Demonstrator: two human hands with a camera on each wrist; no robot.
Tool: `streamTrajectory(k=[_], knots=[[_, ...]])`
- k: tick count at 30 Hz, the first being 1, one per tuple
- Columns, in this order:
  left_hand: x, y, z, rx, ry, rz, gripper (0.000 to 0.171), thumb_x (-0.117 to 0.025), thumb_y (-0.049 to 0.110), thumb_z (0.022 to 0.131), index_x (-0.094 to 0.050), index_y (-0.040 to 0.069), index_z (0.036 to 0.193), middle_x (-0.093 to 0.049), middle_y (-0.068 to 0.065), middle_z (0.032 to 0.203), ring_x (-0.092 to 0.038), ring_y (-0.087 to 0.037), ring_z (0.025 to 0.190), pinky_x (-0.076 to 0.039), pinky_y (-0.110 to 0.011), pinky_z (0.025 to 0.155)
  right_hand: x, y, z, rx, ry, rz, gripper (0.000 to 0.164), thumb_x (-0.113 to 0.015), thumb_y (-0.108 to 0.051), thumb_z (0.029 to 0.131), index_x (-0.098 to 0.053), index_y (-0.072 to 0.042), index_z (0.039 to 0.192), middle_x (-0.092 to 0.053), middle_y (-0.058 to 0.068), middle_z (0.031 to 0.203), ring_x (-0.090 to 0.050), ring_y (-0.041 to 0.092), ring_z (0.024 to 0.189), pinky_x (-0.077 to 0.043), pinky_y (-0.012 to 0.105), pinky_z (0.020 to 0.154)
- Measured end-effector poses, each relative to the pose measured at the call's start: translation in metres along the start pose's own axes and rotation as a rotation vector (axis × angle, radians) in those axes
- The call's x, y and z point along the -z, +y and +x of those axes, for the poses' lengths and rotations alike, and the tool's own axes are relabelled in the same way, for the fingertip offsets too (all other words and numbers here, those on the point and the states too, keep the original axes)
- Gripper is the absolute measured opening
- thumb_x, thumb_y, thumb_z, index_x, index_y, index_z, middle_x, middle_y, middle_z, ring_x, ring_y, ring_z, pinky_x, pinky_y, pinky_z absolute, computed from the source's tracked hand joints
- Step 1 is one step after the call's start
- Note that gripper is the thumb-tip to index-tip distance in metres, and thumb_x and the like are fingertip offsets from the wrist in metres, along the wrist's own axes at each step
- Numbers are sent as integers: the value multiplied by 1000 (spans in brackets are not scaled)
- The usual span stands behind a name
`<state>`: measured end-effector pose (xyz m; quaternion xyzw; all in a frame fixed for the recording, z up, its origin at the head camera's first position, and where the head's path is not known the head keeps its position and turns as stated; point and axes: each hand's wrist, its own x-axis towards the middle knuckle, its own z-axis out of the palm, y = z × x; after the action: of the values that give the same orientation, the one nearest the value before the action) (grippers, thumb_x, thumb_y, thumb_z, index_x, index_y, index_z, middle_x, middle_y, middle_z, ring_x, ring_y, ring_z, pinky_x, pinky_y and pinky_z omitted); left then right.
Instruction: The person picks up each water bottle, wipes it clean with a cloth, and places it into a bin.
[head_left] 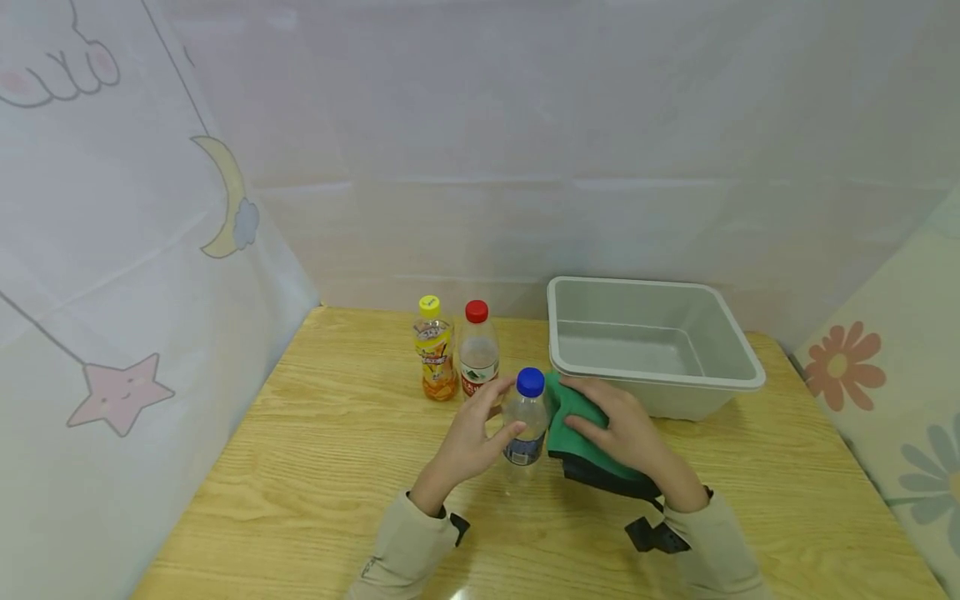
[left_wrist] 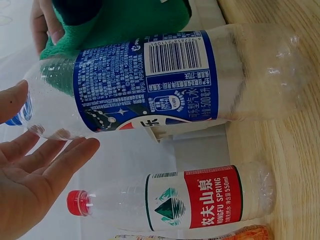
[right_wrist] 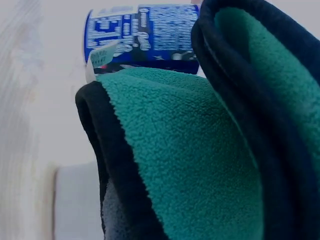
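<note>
A clear plastic bottle (head_left: 526,423) with a blue cap and a blue label stands upright on the wooden table. My left hand (head_left: 474,436) holds it near the top, thumb on the near side and fingertips behind the neck; in the left wrist view the bottle's label (left_wrist: 150,82) shows a barcode. Bunched in my right hand (head_left: 626,429) is a green towel (head_left: 576,425) with dark edging, beside the bottle's right side. The right wrist view is mostly towel (right_wrist: 190,145), with the bottle's blue label (right_wrist: 145,35) behind it; no fingers show there.
Behind my left hand stand a red-capped water bottle (head_left: 477,342) and a yellow-capped bottle with orange contents (head_left: 435,358). A grey plastic bin (head_left: 660,379) sits at the back right, past the towel. A light printed curtain (head_left: 435,150) hangs behind the table (head_left: 315,467).
</note>
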<state>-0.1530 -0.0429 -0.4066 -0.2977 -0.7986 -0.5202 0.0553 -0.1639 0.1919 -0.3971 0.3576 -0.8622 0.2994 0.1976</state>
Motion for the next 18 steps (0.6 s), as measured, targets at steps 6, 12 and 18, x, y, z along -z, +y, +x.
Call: streamTrajectory(k=[6, 12, 18], knots=[[1, 0, 1, -20, -7, 3, 51, -61, 11, 88, -41, -1, 132, -42, -17, 133, -42, -30, 121, -48, -41, 87, 6, -2, 6, 38, -1, -6, 51, -73, -8, 75, -54, -1, 122, -62, 13, 110, -61, 22, 90, -50, 34, 65], [2, -2, 2, -20, -6, 29, 50, -62, 12, 87, -43, -1, 132, -40, -19, 131, -43, -30, 118, -48, -42, 86, 11, -5, 10, 47, -9, -1, 49, -71, -9, 78, -54, -2, 122, -61, 11, 111, -60, 21, 89, -50, 33, 64], [3, -1, 2, -10, -15, 21, 50, -61, 12, 88, -42, -1, 133, -38, -16, 128, -44, -28, 116, -48, -42, 87, 13, -7, 12, 48, -18, -6, 49, -72, -9, 77, -54, -3, 122, -61, 12, 111, -61, 24, 92, -51, 38, 68]])
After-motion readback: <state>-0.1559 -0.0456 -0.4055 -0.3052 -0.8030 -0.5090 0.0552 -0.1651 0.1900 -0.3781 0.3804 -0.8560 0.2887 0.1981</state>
